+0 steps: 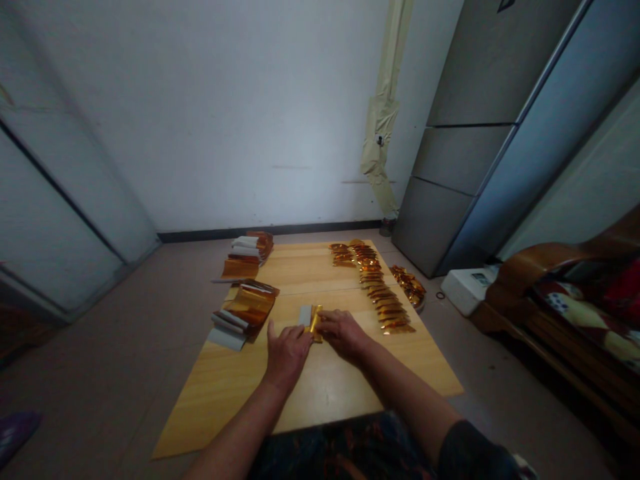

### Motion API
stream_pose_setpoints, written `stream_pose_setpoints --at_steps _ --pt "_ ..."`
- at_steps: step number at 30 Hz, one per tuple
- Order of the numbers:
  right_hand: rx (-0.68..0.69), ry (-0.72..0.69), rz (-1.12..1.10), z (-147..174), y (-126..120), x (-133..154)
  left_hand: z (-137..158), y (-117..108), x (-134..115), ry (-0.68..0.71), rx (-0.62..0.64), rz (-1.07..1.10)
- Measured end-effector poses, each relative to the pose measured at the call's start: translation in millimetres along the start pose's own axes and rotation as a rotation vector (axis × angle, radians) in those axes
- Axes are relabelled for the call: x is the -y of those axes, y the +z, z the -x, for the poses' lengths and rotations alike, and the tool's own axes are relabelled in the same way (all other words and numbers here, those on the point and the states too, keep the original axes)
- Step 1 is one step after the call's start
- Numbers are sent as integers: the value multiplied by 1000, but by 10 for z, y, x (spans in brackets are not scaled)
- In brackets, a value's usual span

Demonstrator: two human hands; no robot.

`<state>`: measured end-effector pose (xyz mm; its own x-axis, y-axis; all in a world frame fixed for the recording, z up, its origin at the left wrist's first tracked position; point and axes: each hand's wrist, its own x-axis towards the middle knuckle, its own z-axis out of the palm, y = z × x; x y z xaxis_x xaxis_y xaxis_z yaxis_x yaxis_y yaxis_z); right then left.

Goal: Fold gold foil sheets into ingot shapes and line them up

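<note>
A small piece of gold foil paper, with a grey-white backing showing on its left part, lies partly folded on the wooden board in front of me. My left hand has its fingertips pressed together on the paper's near left edge, its thumb pointing away to the left. From the other side, my right hand grips the gold strip along the right edge with closed fingers. Stacks of gold foil sheets with some pale undersides lie left of my left hand. Folded gold pieces overlap in a long row beyond my right hand.
The wooden board serves as the work surface. Another sheet stack sits at its far left corner. On the floor to the right stand a container of folded gold pieces, a white box, a grey refrigerator and a wooden sofa.
</note>
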<state>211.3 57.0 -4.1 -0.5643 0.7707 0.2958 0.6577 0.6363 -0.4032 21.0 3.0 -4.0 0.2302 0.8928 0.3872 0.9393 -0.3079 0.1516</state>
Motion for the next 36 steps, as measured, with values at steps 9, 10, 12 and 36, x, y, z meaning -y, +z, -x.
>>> stream_pose_setpoints --at_steps 9,10,12,36 --pt "-6 -175 71 -6 82 -48 13 0 3 25 -80 18" --pt "-12 -176 71 -7 88 -45 20 -4 11 29 -81 27" --pt "-15 -177 60 -11 90 -37 38 -15 32 43 -70 52" --pt "87 -10 -17 -238 103 12 105 -14 368 117 308 218"
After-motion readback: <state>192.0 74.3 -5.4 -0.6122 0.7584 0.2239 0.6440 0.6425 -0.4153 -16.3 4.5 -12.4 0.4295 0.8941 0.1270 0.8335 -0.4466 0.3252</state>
